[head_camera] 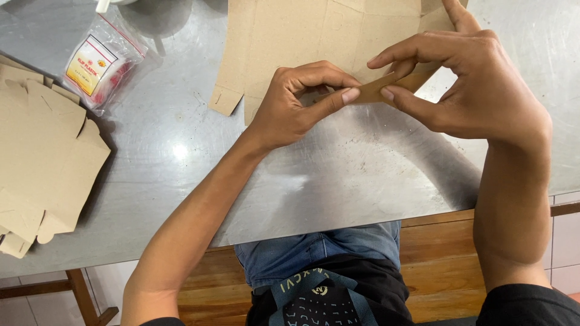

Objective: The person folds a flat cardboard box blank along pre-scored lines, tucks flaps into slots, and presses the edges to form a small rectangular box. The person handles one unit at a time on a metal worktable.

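Observation:
A flat brown cardboard box blank (290, 36) lies on the steel table (338, 175) at the top centre. My left hand (296, 105) pinches the near flap of the blank between thumb and forefinger. My right hand (468, 81) grips the same folded flap (377, 89) from the right side, thumb under and fingers over it. Both hands meet at the flap, a little above the table surface.
A stack of flat cardboard blanks (42, 157) sits at the left edge. A small plastic bag with a yellow label (99, 60) lies at the top left, near a white object (106, 5). A wooden bench (435, 265) runs under the table's near edge.

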